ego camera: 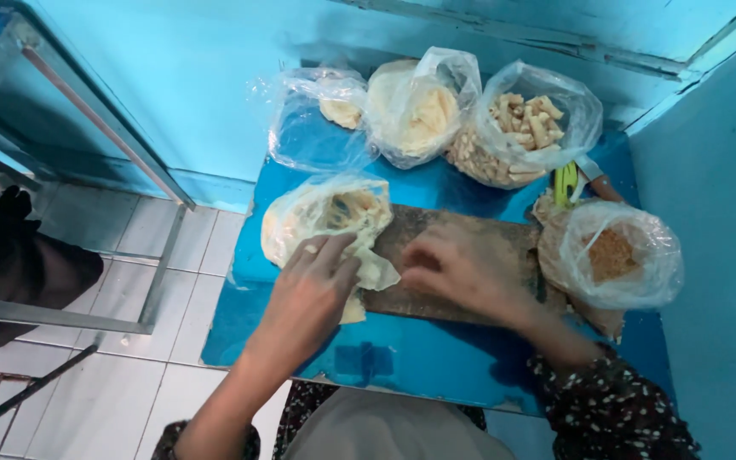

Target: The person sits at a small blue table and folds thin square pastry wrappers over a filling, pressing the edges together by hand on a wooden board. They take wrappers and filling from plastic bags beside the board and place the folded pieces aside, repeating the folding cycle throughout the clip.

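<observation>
Left of the wooden board (462, 264), the left hand (313, 294) lies flat, fingers spread, on a clear bag of pale food (325, 223). It looks light, soft and slippery; grip the loose plastic. The right hand (453, 273) rests curled on the board, holding nothing visible.

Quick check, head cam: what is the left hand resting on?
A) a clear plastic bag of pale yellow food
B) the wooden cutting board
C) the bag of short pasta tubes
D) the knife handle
A: the left hand lies with its fingers on the clear plastic bag of pale yellow food at the left end of the wooden cutting board, while the right hand is on the board itself.
</observation>
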`<action>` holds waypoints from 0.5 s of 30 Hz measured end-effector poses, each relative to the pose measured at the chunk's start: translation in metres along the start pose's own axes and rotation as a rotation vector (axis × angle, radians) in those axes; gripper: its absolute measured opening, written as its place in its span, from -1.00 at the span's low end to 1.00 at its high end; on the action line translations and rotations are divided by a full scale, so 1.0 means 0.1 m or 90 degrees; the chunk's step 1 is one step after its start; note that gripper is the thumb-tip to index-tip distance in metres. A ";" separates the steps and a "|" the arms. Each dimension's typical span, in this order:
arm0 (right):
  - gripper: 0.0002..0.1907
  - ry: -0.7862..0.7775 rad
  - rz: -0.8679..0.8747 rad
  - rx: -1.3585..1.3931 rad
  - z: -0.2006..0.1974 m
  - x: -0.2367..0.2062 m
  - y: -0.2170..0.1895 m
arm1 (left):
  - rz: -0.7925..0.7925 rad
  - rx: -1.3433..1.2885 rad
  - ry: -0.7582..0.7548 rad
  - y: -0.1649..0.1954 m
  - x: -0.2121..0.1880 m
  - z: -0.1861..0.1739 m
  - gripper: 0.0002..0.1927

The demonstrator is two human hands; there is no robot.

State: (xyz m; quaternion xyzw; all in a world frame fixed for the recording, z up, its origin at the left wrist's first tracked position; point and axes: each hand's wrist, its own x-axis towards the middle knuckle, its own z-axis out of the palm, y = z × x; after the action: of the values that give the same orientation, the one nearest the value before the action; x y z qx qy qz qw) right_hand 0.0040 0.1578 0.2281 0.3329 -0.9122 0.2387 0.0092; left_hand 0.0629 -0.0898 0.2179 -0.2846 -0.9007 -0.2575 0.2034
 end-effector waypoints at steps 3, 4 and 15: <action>-0.76 0.010 -0.038 0.035 0.17 -0.01 -0.05 | -0.023 -0.007 0.019 0.05 -0.03 0.06 -0.80; -0.80 0.018 -0.057 0.037 0.20 -0.01 -0.05 | -0.022 -0.019 0.023 0.07 -0.02 0.09 -0.79; -0.77 -0.020 0.227 0.378 -0.55 -0.27 0.05 | -0.071 -0.227 -0.024 0.44 0.42 0.56 -0.45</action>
State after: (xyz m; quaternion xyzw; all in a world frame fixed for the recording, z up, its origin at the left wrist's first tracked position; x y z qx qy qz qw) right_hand 0.0141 0.2023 0.2701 0.1602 -0.8467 0.4865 -0.1441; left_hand 0.0464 -0.0088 0.2105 -0.2704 -0.8590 -0.4183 0.1184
